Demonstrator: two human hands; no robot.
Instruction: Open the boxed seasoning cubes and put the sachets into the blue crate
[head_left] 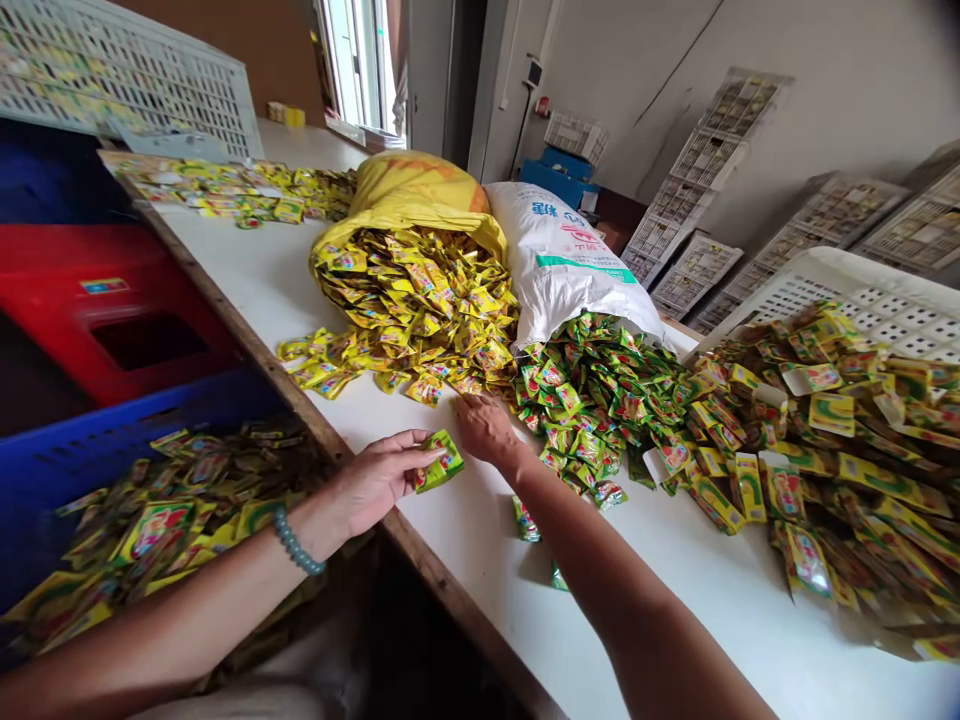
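My left hand (379, 475) is closed around a small green-and-yellow box (441, 460), held between thumb and fingers above the table's wooden edge. Farther forward, my right hand (484, 428) reaches down to the near edge of a heap of yellow packets (427, 300). Its fingertips are partly hidden, so a grip on a packet cannot be made out. The heap spills from a yellow sack (420, 185). Beside it, green packets (600, 390) pour out of a white sack (562, 255). A few green packets lie under my right forearm.
Many small yellow-green cartons (810, 470), some with raised flaps, pile up at the right by a white basket (900, 300). Below the table at left, a blue crate (37, 470) holds similar cartons, beside a red bin (90, 270). White crates (675, 200) stand stacked behind.
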